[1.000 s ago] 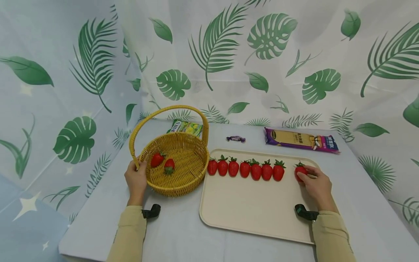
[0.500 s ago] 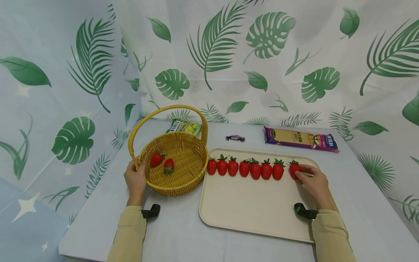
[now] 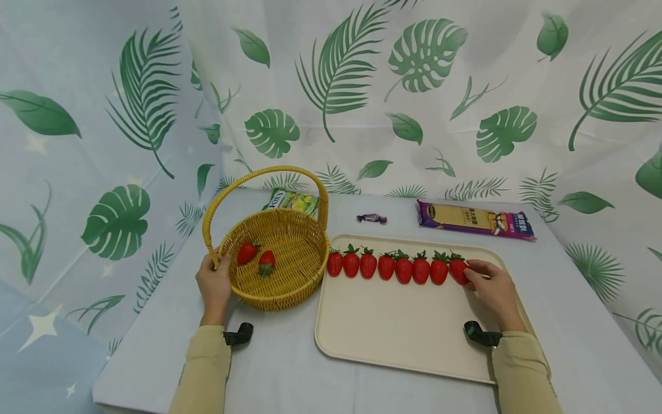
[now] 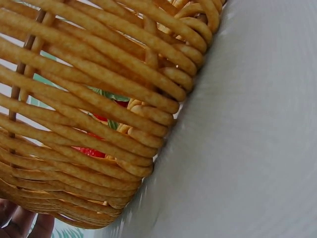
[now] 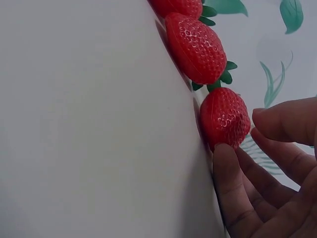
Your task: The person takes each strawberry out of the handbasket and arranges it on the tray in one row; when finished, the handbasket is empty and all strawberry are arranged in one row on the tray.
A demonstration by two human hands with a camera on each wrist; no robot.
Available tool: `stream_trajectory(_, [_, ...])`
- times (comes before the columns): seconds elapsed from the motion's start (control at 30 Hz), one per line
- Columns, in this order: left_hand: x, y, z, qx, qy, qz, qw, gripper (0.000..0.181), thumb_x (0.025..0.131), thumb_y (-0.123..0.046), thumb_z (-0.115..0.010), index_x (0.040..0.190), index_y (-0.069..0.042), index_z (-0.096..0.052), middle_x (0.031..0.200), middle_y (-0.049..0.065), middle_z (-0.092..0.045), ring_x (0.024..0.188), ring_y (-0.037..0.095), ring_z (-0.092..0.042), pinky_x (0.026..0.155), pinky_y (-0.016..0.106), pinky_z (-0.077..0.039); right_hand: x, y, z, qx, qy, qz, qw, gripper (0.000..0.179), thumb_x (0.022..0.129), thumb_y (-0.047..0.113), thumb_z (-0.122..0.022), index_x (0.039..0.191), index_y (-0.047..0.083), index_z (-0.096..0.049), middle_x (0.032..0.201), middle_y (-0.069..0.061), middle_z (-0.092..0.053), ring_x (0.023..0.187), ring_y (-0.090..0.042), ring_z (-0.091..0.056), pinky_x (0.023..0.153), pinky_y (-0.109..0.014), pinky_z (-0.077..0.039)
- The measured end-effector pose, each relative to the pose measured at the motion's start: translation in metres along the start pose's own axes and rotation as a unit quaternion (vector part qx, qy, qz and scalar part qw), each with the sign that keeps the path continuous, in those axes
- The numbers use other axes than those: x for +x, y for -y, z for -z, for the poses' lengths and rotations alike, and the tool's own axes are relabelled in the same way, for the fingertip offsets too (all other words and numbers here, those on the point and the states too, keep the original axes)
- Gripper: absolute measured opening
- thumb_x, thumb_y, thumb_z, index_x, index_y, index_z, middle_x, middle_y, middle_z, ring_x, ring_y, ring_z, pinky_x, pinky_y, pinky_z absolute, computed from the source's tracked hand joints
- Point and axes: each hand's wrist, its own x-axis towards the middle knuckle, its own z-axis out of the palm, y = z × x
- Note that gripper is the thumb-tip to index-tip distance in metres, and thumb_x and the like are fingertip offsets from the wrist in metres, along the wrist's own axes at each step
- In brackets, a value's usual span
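Note:
In the head view, my left hand [image 3: 214, 282] grips the yellow wicker basket [image 3: 279, 302] at the left foot of its arched handle. Inside the basket lie two red strawberries, one [image 3: 248, 252] near the left wall and one [image 3: 266, 263] beside it. Over the tray's right side, my right hand [image 3: 493, 287] holds the end strawberry [image 3: 458, 269] between thumb and fingers, its leaves pointing up and left. In the right wrist view, the thumb is against this strawberry [image 5: 225, 116] and the index fingertip stands just off it. The left wrist view shows basket weave [image 4: 89, 99] and some fingertips [image 4: 42, 225].
A row of several strawberries [image 3: 387, 267] runs along the back of the cream tray [image 3: 398, 333]. Behind it lie a purple-wrapped candy [image 3: 372, 218] and a purple-and-gold packet [image 3: 476, 220]. A green candy bag [image 3: 295, 201] sits behind the basket. Leaf-printed cloth [image 3: 341, 86] forms the backdrop.
My right hand has moved left with the strawberry, bringing it right beside the row's end; the strawberry now leans left. The left hand and basket have stayed in place.

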Motion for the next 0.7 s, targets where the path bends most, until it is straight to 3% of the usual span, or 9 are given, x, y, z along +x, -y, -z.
stream_trajectory(0.3, [-0.0008,0.0009,-0.0009,-0.003,-0.007,-0.016,0.9998,0.015,0.094,-0.009,-0.061,0.086,0.002,-0.058,0.122,0.019,-0.065,0.082,0.011,-0.052,0.059,0.02,-0.033,-0.0029,0.0021,-0.0011,-0.003,-0.006,0.03,0.9995,0.048,0.1,0.032,-0.053,0.134,-0.001,-0.053,0.128,-0.026,-0.057,0.077,0.004,-0.057,0.066,-0.014,-0.05])
stream_trajectory(0.7, [-0.0013,-0.0016,-0.001,-0.003,-0.004,-0.006,1.0,0.016,0.095,-0.01,-0.06,0.086,0.002,-0.056,0.122,0.021,-0.065,0.078,0.011,-0.049,0.058,0.022,-0.031,-0.0023,0.0016,-0.002,0.011,-0.002,0.036,0.9993,0.046,0.1,0.029,-0.054,0.133,-0.003,-0.054,0.126,-0.025,-0.057,0.076,0.003,-0.059,0.065,-0.016,-0.052])
